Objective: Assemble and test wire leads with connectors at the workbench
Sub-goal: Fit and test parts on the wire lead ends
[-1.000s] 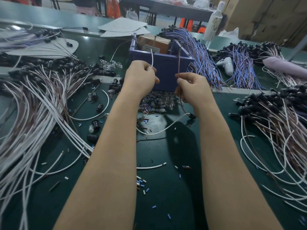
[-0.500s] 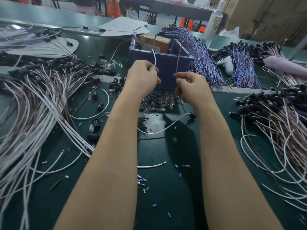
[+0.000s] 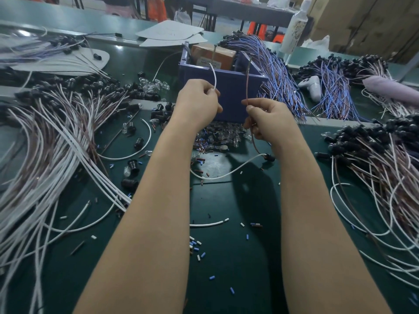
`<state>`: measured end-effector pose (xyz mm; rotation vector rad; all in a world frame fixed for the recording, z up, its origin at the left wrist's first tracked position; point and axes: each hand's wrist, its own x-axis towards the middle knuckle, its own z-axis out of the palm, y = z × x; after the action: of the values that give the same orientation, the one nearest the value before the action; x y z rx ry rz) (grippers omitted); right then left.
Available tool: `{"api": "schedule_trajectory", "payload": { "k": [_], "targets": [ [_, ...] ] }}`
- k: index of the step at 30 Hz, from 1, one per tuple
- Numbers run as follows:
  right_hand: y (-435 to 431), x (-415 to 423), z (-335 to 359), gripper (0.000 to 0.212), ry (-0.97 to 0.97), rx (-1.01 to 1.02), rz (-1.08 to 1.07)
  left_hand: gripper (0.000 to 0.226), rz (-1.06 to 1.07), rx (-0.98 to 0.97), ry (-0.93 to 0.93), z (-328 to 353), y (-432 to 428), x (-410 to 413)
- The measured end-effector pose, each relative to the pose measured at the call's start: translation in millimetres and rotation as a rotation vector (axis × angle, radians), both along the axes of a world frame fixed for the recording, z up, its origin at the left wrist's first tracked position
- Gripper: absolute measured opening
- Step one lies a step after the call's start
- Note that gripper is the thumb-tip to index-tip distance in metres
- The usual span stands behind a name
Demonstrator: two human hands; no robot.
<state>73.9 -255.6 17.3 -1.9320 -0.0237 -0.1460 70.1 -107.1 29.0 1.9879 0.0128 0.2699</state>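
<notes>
I see a factory assembly workshop — heaps of white and brown wire leads [image 3: 52,155] along the dark green worktop's [image 3: 226,264] left edge, a blue plastic parts bin [image 3: 231,87] at its far edge, brown cardboard cartons [image 3: 374,26] beyond.

The bench [image 3: 226,257] has a dark green top, and a paler green strip [image 3: 68,21] runs along its far edge. A patch of reflected light [image 3: 22,32] glares at the far left. Beyond stands a dark table [image 3: 238,10] on thin metal legs, with orange shapes [image 3: 156,7] beneath it, too blurred to identify. Brown cardboard boxes [image 3: 374,23] are stacked at the far right.
</notes>
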Motion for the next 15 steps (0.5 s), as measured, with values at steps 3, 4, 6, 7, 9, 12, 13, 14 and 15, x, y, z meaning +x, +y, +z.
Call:
{"api": "schedule_trajectory", "payload": {
  "k": [3,4,6,7,9,12,13,14,15],
  "targets": [
    [-1.9,0.0,0.2,0.018,0.026,0.007,0.01,0.024,-0.001,0.004,-0.001,0.8,0.6,-0.2],
    [-1.1,-1.0,0.2,0.018,0.033,0.005,0.019,0.024,0.001,0.009,-0.002,1.0,1.0,-0.2],
    [0.6,-2.1,0.4,0.018,0.082,0.057,0.058,0.023,0.009,0.021,-0.003,1.2,1.7,-0.7],
    [-0.2,-3.1,1.7,0.018,0.128,0.071,0.079,0.022,0.019,0.03,-0.002,1.7,2.4,-1.1],
    [-9.7,-5.3,6.6,0.017,0.209,-0.153,0.104,0.02,0.059,0.057,0.004,1.6,5.5,-0.1],
    [-30.9,-11.6,14.7,0.023,0.362,-0.847,0.206,0.028,0.204,0.112,0.035,2.0,11.7,1.3],
    [-33.2,-14.2,14.6,0.024,0.425,-0.942,0.238,0.037,0.26,0.152,0.055,3.1,13.1,1.5],
    [-32.9,-16.2,12.4,0.021,0.471,-0.968,0.258,0.046,0.313,0.204,0.069,4.7,14.1,0.3],
    [-30.3,-18.4,10.3,0.016,0.496,-0.957,0.268,0.054,0.356,0.257,0.064,7.8,14.1,-3.1]
  ]
}}
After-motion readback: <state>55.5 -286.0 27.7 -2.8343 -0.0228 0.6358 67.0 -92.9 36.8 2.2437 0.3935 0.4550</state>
